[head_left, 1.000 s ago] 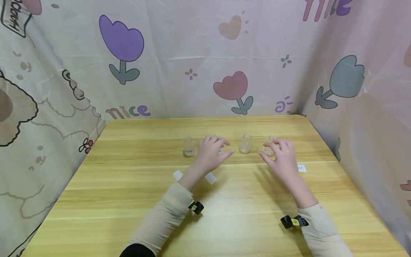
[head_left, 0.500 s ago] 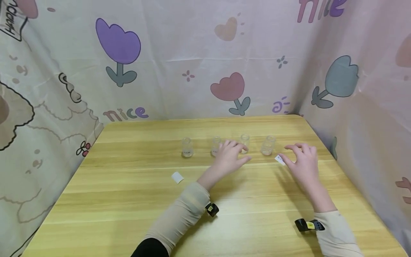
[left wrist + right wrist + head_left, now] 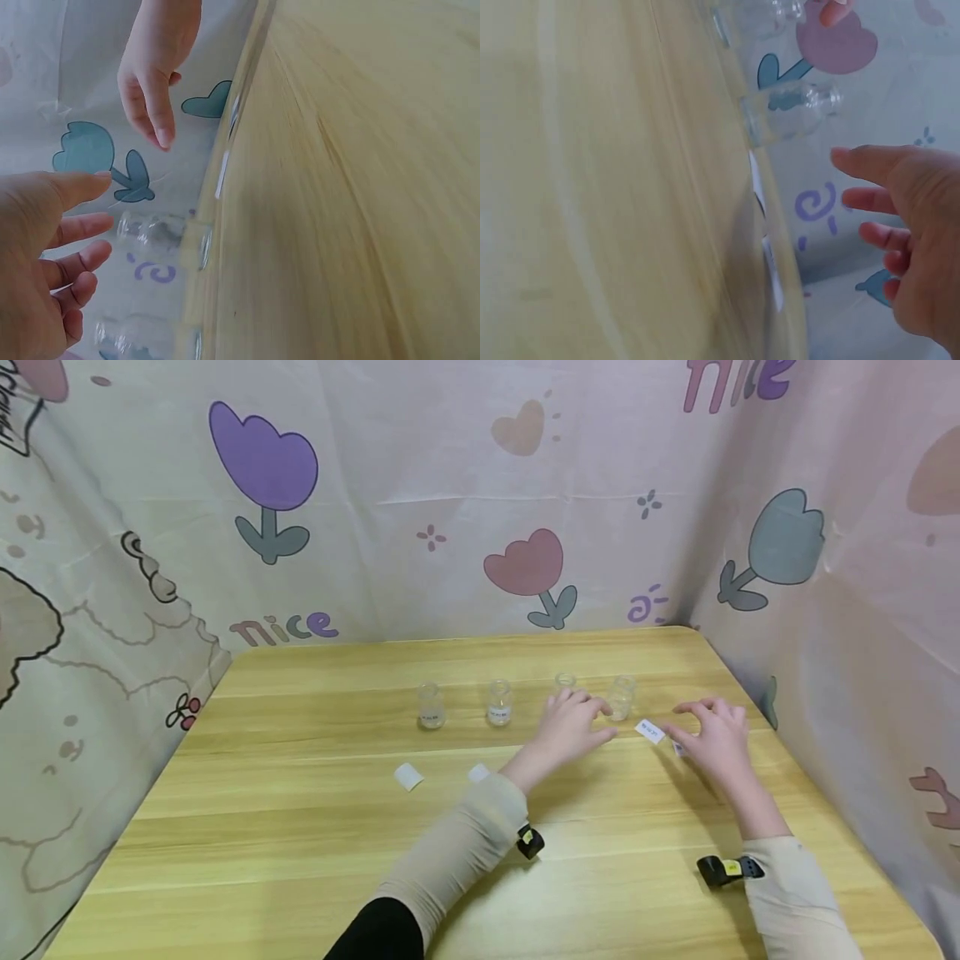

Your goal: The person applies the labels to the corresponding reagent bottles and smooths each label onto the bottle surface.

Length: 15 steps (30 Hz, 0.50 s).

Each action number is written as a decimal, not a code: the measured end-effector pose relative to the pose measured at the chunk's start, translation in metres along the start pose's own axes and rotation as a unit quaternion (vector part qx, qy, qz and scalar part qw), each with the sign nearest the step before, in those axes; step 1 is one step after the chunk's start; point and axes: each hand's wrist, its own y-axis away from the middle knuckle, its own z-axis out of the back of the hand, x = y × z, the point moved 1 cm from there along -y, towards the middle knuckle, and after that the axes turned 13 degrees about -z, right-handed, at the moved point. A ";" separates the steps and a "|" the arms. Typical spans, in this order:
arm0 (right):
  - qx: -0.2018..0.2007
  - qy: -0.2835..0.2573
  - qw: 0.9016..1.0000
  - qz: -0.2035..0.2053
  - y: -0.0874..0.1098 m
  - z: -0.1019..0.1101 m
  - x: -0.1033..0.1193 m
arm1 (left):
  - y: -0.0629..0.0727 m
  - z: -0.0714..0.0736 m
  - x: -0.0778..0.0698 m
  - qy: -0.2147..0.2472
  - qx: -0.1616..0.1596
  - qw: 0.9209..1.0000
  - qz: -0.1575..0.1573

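Observation:
Small clear glass bottles stand upright in a row. The far-left bottle (image 3: pixel 431 703) and the second bottle (image 3: pixel 498 702) show small printed text low on their sides. My left hand (image 3: pixel 567 728) is in front of the third bottle (image 3: pixel 566 680) and hides most of it. Its fingers are loosely bent around nothing. At the right end stands the fourth bottle (image 3: pixel 621 697), just beyond my left fingertips. My right hand (image 3: pixel 712 739) hovers by a printed paper label (image 3: pixel 649 732) and a second label (image 3: pixel 678 749), partly hidden by the thumb. Nothing is in its fingers.
Two blank-looking white paper pieces lie on the wooden table (image 3: pixel 300 827): a left piece (image 3: pixel 408 777) and another piece (image 3: pixel 478 772) beside the left sleeve. A patterned curtain (image 3: pixel 390 527) hangs behind the table and along its sides.
My left hand has moved right along the bottles, uncovering the second one. My right hand has moved right, off the fourth bottle, to beside the printed labels. The head view has shifted slightly.

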 end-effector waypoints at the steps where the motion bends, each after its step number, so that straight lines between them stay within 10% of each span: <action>1: 0.014 0.001 1.000 -0.007 -0.002 -0.001 -0.001 | -0.003 -0.002 -0.001 0.001 0.003 1.000 0.002; 15: 0.118 0.032 0.991 -0.048 -0.024 -0.023 -0.011 | -0.027 -0.027 -0.006 0.003 0.021 0.999 0.033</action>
